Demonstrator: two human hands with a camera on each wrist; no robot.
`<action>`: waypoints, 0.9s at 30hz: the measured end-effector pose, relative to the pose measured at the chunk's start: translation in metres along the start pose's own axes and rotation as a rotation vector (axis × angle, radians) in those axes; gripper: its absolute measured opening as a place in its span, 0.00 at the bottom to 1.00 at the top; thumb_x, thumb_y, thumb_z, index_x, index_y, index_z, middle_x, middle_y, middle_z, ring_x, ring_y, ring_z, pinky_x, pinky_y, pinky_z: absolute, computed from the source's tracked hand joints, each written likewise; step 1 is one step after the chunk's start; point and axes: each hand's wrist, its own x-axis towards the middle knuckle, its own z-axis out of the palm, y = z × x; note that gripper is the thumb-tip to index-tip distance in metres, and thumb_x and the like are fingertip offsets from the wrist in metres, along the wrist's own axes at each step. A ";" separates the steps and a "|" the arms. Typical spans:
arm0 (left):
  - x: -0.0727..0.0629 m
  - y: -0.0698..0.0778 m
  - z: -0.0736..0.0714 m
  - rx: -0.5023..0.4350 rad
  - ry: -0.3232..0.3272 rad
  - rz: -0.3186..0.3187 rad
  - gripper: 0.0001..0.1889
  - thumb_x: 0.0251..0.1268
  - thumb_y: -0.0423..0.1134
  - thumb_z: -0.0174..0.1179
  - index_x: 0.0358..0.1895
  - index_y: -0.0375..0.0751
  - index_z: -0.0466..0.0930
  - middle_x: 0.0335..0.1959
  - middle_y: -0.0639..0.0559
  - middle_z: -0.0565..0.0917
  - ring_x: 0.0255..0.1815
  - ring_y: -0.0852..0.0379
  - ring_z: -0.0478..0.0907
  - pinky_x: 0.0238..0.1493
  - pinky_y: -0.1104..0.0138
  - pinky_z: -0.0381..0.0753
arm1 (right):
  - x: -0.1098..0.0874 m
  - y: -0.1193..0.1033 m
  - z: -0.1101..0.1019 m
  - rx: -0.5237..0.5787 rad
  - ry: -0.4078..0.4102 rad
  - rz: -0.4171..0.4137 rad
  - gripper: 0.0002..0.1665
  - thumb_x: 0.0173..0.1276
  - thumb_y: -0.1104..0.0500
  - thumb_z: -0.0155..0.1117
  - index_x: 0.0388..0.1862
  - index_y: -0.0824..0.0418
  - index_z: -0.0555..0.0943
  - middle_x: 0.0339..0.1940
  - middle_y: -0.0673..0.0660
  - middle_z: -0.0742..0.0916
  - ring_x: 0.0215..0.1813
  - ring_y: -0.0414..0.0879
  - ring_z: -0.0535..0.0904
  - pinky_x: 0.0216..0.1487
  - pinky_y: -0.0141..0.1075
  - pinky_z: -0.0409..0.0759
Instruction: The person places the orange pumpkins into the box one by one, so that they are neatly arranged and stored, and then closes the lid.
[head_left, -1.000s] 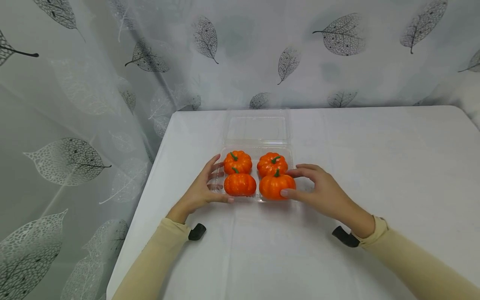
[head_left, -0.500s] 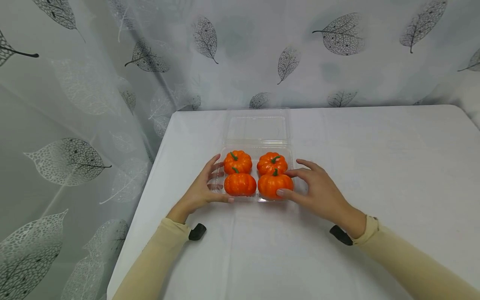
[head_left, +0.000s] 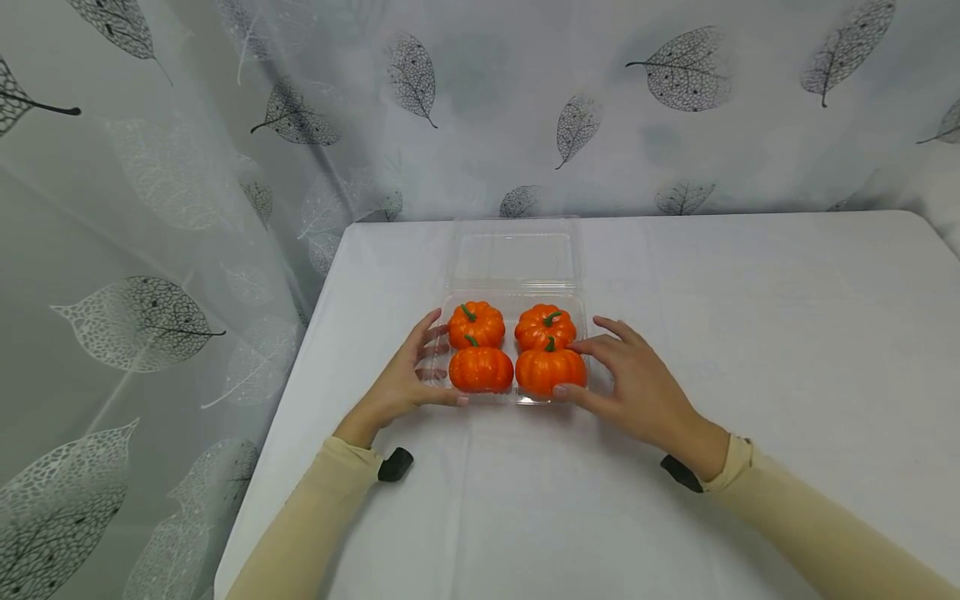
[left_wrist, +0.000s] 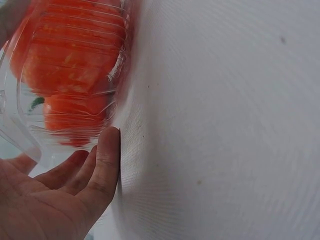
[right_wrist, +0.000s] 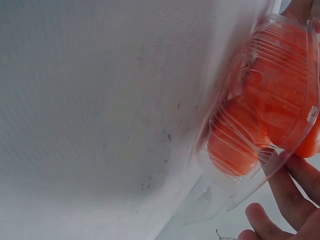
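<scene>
Several small orange toy pumpkins with green stems sit in a clear hinged plastic container (head_left: 517, 398), whose lid (head_left: 515, 254) lies open toward the back. My left hand (head_left: 397, 383) holds the container's left side, thumb along the front edge and fingers spread along the side wall. The left wrist view shows those fingers (left_wrist: 107, 155) low against the ribbed wall. With thumb and fingertips, my right hand (head_left: 648, 396) grips the front right pumpkin (head_left: 551, 373), which sits level with the front left pumpkin (head_left: 481, 370). In the right wrist view, fingers (right_wrist: 287, 192) reach over the container's rim (right_wrist: 311, 114).
The container stands on a white cloth-covered table (head_left: 750, 350), near its left part. A curtain with a leaf print (head_left: 480, 100) hangs behind the table and along its left side. Dark wrist devices (head_left: 395, 465) show at both cuffs.
The right hand has brought the front right pumpkin slightly left and down into the container, then stays nearly still. Its index finger has lifted off the pumpkin. The left hand has not moved.
</scene>
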 end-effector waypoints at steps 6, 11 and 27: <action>0.000 0.002 0.000 -0.001 -0.006 0.001 0.65 0.44 0.31 0.82 0.83 0.57 0.45 0.78 0.50 0.61 0.73 0.44 0.63 0.64 0.52 0.76 | -0.003 0.004 0.003 -0.014 0.074 -0.088 0.36 0.58 0.36 0.75 0.59 0.57 0.82 0.58 0.56 0.85 0.74 0.58 0.66 0.72 0.60 0.62; -0.001 0.002 0.000 0.006 -0.003 0.000 0.65 0.44 0.32 0.82 0.83 0.57 0.44 0.78 0.50 0.61 0.73 0.44 0.64 0.64 0.52 0.76 | -0.005 0.009 0.005 0.004 0.164 -0.199 0.37 0.53 0.43 0.81 0.59 0.58 0.81 0.60 0.55 0.82 0.70 0.55 0.70 0.69 0.58 0.68; -0.001 0.002 0.000 0.003 -0.003 -0.004 0.65 0.44 0.31 0.82 0.83 0.57 0.45 0.77 0.52 0.61 0.72 0.45 0.64 0.64 0.51 0.76 | -0.007 0.007 0.006 0.072 0.173 -0.243 0.33 0.54 0.51 0.83 0.57 0.57 0.83 0.56 0.50 0.84 0.59 0.49 0.80 0.58 0.48 0.80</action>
